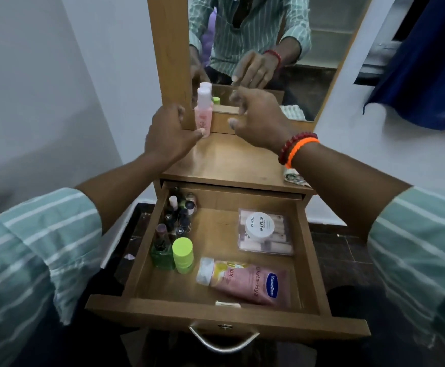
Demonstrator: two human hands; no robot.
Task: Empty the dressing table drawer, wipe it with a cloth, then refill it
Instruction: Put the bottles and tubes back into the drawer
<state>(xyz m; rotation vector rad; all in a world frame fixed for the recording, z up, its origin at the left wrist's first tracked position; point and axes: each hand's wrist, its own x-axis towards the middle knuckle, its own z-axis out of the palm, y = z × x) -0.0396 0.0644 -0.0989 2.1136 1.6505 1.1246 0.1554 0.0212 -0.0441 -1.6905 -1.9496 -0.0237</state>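
Drawer (147,260) pulled fully out below dressing table top (232,160), contents inside: Vaseline tube (245,280) lying flat near front, nail polish pack (265,231) at right, green-capped bottle (183,254) and cluster of small bottles (177,215) at left. Left hand (167,135) on table top, thumb touching base of upright pink bottle (203,115), fingers curled, grip not confirmed. Right hand (258,119) raised before mirror (322,49), fingers loosely spread, empty. Folded cloth (294,178) at right table edge.

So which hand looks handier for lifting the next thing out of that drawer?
Probably the right hand. It hangs open and empty above the tabletop, while the left hand is at the pink bottle it is standing by the mirror. The Vaseline tube and nail polish box lie on the drawer's right side.
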